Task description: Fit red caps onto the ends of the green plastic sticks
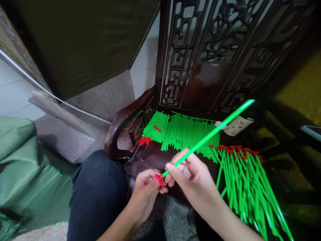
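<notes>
In the head view, my right hand (pixel 193 170) is closed round a long green plastic stick (pixel 213 135), pinching it near its lower end. The stick slants up to the right. My left hand (pixel 147 187) is closed on a small red cup-like piece (pixel 158 179). The stick's lower end meets this piece between the two hands; how far it goes in, I cannot tell. Beyond my hands, many loose green sticks (pixel 190 130) lie side by side on a dark wooden seat (pixel 155 155). A small heap of red pieces (pixel 144 140) sits at the seat's left edge.
At right, a bundle of green sticks (pixel 245 187) with red ends (pixel 238 150) hangs past the seat. Behind it lies a pale patterned bottle (pixel 238 125). A curved armrest (pixel 117 130) and carved backrest (pixel 190 83) frame the seat. Green cloth (pixel 30 177) is at left.
</notes>
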The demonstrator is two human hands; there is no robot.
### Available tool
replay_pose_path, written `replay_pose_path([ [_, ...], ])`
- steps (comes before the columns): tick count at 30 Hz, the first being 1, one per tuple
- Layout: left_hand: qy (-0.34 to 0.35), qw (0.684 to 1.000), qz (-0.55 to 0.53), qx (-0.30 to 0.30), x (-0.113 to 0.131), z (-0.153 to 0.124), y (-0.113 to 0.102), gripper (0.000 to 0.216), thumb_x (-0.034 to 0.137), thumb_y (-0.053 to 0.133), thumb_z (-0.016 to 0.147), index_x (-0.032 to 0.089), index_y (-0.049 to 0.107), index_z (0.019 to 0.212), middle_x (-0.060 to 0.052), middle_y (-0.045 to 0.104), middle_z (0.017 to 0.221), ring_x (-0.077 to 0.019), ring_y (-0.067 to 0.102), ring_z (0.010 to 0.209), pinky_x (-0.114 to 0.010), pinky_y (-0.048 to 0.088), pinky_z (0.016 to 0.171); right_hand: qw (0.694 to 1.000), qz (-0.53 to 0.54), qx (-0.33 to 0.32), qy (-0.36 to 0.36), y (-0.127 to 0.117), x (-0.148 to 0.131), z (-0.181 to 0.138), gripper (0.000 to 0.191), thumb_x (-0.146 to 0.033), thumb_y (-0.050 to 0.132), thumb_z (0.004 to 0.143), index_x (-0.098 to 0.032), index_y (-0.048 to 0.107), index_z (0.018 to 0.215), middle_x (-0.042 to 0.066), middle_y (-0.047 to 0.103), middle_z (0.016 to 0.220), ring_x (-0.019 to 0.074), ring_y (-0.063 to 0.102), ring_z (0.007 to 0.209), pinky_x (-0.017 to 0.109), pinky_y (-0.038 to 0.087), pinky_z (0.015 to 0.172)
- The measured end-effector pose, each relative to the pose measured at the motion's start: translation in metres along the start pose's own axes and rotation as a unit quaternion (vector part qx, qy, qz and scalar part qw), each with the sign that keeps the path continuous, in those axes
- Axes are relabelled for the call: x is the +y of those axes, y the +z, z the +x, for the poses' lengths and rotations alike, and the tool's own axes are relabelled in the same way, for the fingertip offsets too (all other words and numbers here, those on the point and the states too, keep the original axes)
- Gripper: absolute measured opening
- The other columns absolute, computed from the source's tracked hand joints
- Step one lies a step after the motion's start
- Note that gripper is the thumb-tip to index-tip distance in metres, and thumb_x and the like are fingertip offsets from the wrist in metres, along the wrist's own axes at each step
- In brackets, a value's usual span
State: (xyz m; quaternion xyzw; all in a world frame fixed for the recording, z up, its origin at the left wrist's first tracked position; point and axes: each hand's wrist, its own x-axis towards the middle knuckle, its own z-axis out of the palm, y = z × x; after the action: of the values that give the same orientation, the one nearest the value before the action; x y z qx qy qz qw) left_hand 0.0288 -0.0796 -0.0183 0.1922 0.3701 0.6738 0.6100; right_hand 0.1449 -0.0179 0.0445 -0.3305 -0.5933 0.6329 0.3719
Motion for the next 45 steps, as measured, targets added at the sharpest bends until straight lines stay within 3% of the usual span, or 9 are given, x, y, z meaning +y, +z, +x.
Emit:
replay_pose_path([
  [3,0.018,0.999,0.010,-0.029,0.002,0.001,-0.001,0.008,0.024,0.071,0.075,0.017,0.069,0.072,0.000,0.065,0.070,-0.0086,0.059,0.065,-0.019,0.045,0.061,0.994,0.083,0.008,0.076,0.002,-0.007,0.007,0.025,-0.034,0.067,0.078,-0.020,0.046,0.075,-0.004,0.058,0.054,0.0118,0.059,0.047,0.025,0.052,0.048],
  [7,0.082,0.993,0.089,-0.014,0.005,0.002,-0.007,0.021,0.017,0.073,0.072,0.022,0.071,0.092,-0.001,0.068,0.082,-0.0109,0.061,0.075,-0.022,0.047,0.071,0.992,0.078,0.040,0.090,0.000,-0.009,0.016,0.031,-0.034,0.074,0.070,-0.018,0.048,0.070,-0.005,0.058,0.049,0.0066,0.055,0.041,0.016,0.046,0.042],
  [10,0.107,0.986,0.123,-0.023,0.005,0.003,-0.008,0.014,0.014,0.072,0.073,0.021,0.073,0.084,-0.001,0.066,0.080,-0.0105,0.062,0.073,-0.022,0.048,0.070,0.992,0.064,0.035,0.102,-0.002,-0.007,0.018,0.035,-0.035,0.077,0.065,-0.018,0.047,0.067,-0.006,0.057,0.044,0.0062,0.054,0.038,0.015,0.043,0.040],
  [19,0.056,0.995,0.076,-0.028,0.004,0.001,-0.003,0.006,0.014,0.070,0.074,0.019,0.071,0.075,0.001,0.066,0.072,-0.0079,0.061,0.063,-0.018,0.046,0.060,0.984,0.137,-0.002,0.112,-0.008,-0.002,0.012,0.029,-0.034,0.076,0.069,-0.016,0.053,0.074,-0.004,0.060,0.060,0.0073,0.057,0.050,0.018,0.047,0.049],
  [26,0.102,0.992,0.073,-0.014,0.003,-0.003,0.000,0.009,0.018,0.066,0.079,0.016,0.065,0.071,0.001,0.062,0.071,-0.0085,0.058,0.066,-0.021,0.044,0.065,0.985,0.154,0.038,0.062,0.005,0.006,0.005,0.023,-0.029,0.069,0.078,-0.019,0.048,0.075,-0.005,0.058,0.061,0.0071,0.055,0.052,0.020,0.047,0.054],
  [39,0.116,0.992,0.051,-0.001,0.001,-0.006,0.005,0.013,0.015,0.065,0.079,0.017,0.061,0.067,0.003,0.059,0.067,-0.0085,0.056,0.065,-0.021,0.043,0.064,0.997,0.065,0.045,-0.010,0.011,0.004,-0.006,0.020,-0.028,0.063,0.083,-0.021,0.046,0.076,-0.004,0.054,0.068,0.0095,0.056,0.054,0.025,0.049,0.055],
  [43,0.074,0.997,0.033,0.004,0.002,-0.005,0.008,0.013,0.019,0.067,0.078,0.016,0.061,0.067,0.002,0.060,0.067,-0.0070,0.055,0.063,-0.018,0.043,0.062,0.995,0.082,0.051,0.040,0.009,-0.004,-0.001,0.025,-0.030,0.069,0.077,-0.021,0.046,0.074,-0.005,0.056,0.059,0.0112,0.058,0.051,0.024,0.050,0.050],
  [45,0.047,0.998,0.031,0.004,0.002,-0.003,0.007,0.006,0.020,0.069,0.076,0.017,0.064,0.076,0.001,0.063,0.071,-0.0080,0.057,0.067,-0.019,0.045,0.066,0.992,0.095,0.050,0.061,0.007,-0.010,0.003,0.029,-0.030,0.073,0.072,-0.021,0.046,0.073,-0.006,0.056,0.056,0.0097,0.057,0.047,0.021,0.049,0.047],
])
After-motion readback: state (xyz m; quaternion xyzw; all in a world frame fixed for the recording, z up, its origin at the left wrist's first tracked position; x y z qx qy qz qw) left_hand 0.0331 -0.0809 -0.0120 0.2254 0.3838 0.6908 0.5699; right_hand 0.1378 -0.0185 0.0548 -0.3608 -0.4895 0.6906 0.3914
